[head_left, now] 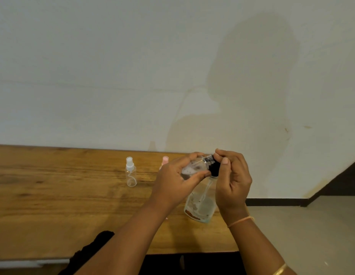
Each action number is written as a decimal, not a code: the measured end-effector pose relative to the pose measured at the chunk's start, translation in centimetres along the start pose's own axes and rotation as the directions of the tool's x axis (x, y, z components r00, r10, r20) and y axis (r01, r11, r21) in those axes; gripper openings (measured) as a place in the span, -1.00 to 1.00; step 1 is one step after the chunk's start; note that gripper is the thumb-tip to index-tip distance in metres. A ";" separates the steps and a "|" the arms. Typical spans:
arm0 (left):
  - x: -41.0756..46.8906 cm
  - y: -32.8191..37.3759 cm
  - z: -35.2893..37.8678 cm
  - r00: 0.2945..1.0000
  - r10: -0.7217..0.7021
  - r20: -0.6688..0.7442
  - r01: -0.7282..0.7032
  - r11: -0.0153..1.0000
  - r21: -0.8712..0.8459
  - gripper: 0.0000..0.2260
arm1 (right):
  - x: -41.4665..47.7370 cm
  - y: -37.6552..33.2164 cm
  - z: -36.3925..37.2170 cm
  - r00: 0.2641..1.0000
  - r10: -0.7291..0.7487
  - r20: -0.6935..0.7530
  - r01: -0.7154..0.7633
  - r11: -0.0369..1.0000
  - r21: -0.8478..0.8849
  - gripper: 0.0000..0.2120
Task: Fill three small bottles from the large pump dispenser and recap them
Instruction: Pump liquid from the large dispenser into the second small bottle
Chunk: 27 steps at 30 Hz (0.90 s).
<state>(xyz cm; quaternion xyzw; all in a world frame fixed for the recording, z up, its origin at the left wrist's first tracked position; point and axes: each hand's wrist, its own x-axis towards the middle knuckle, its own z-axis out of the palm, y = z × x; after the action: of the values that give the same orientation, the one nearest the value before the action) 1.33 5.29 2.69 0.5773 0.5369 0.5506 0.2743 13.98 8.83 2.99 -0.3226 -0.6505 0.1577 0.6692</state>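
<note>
My left hand (pixel 178 179) grips a small clear bottle (pixel 193 168), tilted on its side above the table. My right hand (pixel 232 179) pinches the bottle's black spray cap (pixel 213 167) at its neck. Below both hands stands the large clear pump dispenser (pixel 200 207), partly hidden by my right hand. A small clear bottle with a white spray cap (pixel 131 172) stands upright to the left. A pink-capped small bottle (pixel 164 160) shows behind my left hand, mostly hidden.
The wooden table (pixel 63 195) runs along a white wall (pixel 133 66). Its right edge ends near the dispenser, with a grey floor (pixel 311 225) beyond. Dark cloth (pixel 93 251) lies at the table's near edge.
</note>
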 end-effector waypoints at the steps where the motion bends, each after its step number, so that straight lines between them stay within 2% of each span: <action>1: -0.1 -0.1 0.0 1.000 -0.008 0.000 0.008 1.000 -0.004 -0.48 | -0.1 0.1 0.0 1.000 0.007 0.009 -0.007 1.000 -0.004 -0.78; 4: -0.3 0.2 0.0 1.000 0.001 -0.008 -0.001 1.000 -0.006 -0.47 | -0.2 -0.7 0.1 1.000 0.020 -0.003 -0.020 1.000 -0.014 -0.77; 9: -0.3 1.1 -0.4 0.997 0.067 -0.046 -0.066 0.997 0.036 -0.62 | 0.3 -1.9 0.2 0.999 -0.023 -0.028 0.022 0.999 -0.049 -0.77; 18: -0.1 0.0 0.1 1.000 -0.011 -0.002 0.011 1.000 -0.008 -0.53 | -0.4 -0.4 -0.2 0.999 -0.017 0.040 0.019 0.997 -0.068 -0.77; 23: 0.0 0.5 0.1 0.999 0.033 -0.025 -0.033 0.999 0.009 -0.58 | 0.1 -1.7 0.0 1.000 0.018 0.011 -0.017 0.998 -0.056 -0.77; 27: 0.0 0.7 0.1 0.998 0.042 -0.040 -0.042 0.999 0.012 -0.60 | 0.3 -1.7 -0.1 1.000 -0.027 0.001 0.028 0.997 -0.076 -0.76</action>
<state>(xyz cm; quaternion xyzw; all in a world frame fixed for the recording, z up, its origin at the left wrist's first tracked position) 1.63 5.14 3.32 0.5788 0.5331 0.5647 0.2488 13.81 7.78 4.32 -0.3388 -0.6605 0.1237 0.6585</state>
